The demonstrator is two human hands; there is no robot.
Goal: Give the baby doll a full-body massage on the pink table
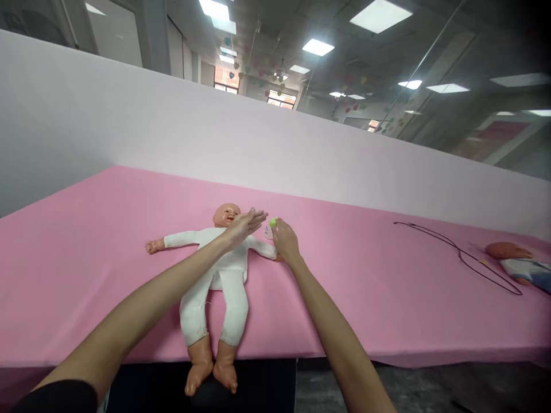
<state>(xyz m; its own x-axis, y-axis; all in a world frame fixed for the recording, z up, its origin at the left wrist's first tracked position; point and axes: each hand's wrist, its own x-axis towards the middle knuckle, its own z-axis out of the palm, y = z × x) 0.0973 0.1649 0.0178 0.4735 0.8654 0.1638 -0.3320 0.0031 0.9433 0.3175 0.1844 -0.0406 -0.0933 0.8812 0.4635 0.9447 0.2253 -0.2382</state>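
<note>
Hiding most of a green-capped bottle (270,226), right hand (286,241)

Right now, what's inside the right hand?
The right hand holds what looks like a small bottle with a green top. Only the top and one side show; the fingers cover the rest.

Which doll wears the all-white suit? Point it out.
The doll lying on its back under the left hand, its bare feet past the edge of the pink cover. The other doll, at far right, wears blue and white.
</note>
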